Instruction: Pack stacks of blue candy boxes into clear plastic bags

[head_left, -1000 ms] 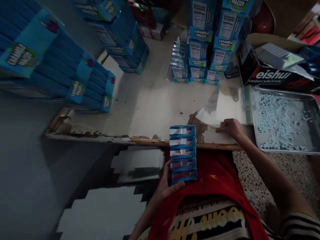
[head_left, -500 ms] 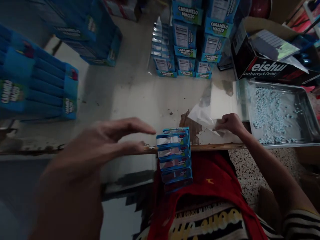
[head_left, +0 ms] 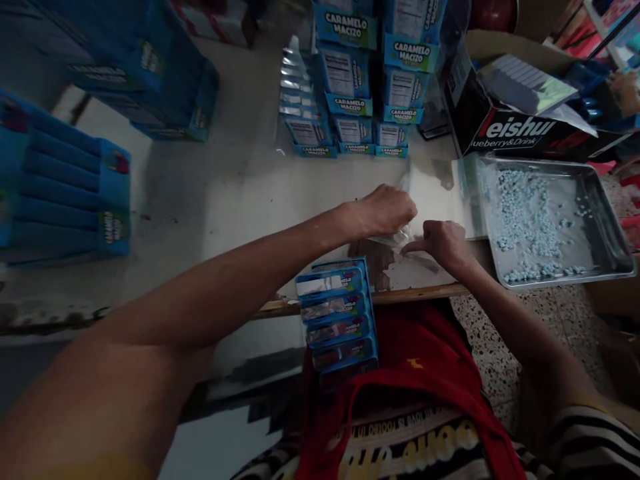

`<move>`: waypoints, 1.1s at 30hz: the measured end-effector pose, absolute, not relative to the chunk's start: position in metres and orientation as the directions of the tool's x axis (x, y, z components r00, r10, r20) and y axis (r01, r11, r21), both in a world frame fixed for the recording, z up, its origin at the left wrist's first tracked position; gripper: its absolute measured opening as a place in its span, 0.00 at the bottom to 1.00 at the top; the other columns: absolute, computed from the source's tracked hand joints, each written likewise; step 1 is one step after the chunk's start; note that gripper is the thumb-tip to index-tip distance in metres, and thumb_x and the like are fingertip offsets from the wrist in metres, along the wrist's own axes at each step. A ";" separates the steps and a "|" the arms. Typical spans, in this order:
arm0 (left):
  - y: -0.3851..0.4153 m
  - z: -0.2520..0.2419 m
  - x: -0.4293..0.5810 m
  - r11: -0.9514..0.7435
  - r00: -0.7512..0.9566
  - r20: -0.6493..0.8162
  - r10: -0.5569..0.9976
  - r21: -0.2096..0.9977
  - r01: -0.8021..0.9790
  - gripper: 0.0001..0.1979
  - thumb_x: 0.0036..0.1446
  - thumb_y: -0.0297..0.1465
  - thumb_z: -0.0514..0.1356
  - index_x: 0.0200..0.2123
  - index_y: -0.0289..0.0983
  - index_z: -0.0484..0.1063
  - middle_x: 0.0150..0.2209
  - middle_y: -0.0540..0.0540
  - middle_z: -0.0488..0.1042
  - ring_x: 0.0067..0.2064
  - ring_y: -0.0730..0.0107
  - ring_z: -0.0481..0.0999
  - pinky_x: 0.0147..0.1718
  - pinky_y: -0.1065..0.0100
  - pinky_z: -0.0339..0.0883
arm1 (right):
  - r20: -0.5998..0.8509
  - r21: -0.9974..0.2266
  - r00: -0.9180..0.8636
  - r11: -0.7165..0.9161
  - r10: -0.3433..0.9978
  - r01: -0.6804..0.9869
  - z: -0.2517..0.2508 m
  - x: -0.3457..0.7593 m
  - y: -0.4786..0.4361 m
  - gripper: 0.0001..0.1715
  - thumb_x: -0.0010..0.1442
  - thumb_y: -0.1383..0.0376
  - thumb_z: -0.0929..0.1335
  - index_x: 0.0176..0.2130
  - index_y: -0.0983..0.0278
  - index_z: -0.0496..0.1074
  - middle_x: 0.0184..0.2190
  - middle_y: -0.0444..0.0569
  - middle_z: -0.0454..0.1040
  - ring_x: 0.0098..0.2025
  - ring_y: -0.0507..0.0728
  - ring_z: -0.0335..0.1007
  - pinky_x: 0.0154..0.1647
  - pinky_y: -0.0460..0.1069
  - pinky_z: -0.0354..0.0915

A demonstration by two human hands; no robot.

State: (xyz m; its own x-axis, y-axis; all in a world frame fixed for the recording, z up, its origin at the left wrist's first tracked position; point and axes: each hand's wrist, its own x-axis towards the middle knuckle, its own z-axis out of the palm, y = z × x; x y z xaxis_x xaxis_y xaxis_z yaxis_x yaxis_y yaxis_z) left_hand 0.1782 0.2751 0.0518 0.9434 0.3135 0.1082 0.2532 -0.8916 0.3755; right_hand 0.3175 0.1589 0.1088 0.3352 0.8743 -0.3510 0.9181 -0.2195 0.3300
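Observation:
My left hand (head_left: 386, 211) reaches across the table, its fingers closed on the upper part of a clear plastic bag (head_left: 401, 237). Close beside it, my right hand (head_left: 443, 244) is closed too, pinching the bag's lower right side. Much of the bag is hidden by the hands. Below them, a blue display box (head_left: 364, 287) of several small candy packs (head_left: 334, 308) leans over the table's front edge against the red apron (head_left: 410, 347). Neither hand touches this box.
Stacked blue "Caramelo Macizo" boxes (head_left: 350, 105) stand at the back. More blue boxes (head_left: 65, 180) are at the left. On the right lie a metal tray (head_left: 595, 233) with pale blue candies (head_left: 530, 213) and a black carton (head_left: 500, 133). The wooden table edge (head_left: 425, 292) runs before me.
My left hand has swung from the open pose left of the display box over to the bag and closed on it. My right hand has kept hold of the bag, moving slightly left.

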 end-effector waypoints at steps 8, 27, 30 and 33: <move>0.287 0.033 0.138 -0.913 0.649 0.645 0.403 0.239 0.329 0.17 0.70 0.20 0.49 0.44 0.33 0.78 0.41 0.38 0.79 0.43 0.57 0.79 0.29 0.61 0.55 | -0.071 0.321 0.119 -0.090 0.990 0.943 0.144 0.319 0.155 0.11 0.71 0.59 0.73 0.39 0.62 0.80 0.38 0.51 0.84 0.36 0.54 0.72 0.34 0.51 0.46; 0.166 -0.029 0.013 -0.571 0.461 0.348 0.816 0.368 0.733 0.07 0.63 0.26 0.63 0.31 0.39 0.73 0.32 0.42 0.77 0.35 0.56 0.75 0.26 0.60 0.49 | -0.483 0.090 -0.143 0.212 0.864 0.973 0.085 0.243 0.165 0.12 0.69 0.69 0.68 0.35 0.64 0.81 0.34 0.49 0.81 0.30 0.51 0.65 0.30 0.52 0.47; 0.166 -0.007 0.000 -0.584 0.493 0.313 0.812 0.462 0.668 0.05 0.62 0.26 0.63 0.33 0.38 0.76 0.36 0.42 0.79 0.33 0.58 0.76 0.24 0.62 0.48 | -0.446 0.011 -0.129 0.149 0.886 0.989 0.115 0.225 0.163 0.13 0.66 0.70 0.69 0.32 0.64 0.81 0.35 0.50 0.81 0.31 0.51 0.69 0.31 0.50 0.52; 0.158 0.010 -0.010 -0.525 0.388 0.356 0.850 0.618 0.585 0.08 0.66 0.31 0.62 0.34 0.39 0.80 0.34 0.45 0.81 0.30 0.61 0.78 0.25 0.63 0.57 | -0.320 -0.050 -0.093 0.082 0.943 0.995 0.139 0.204 0.151 0.12 0.66 0.68 0.69 0.32 0.64 0.82 0.33 0.49 0.81 0.31 0.51 0.73 0.33 0.49 0.57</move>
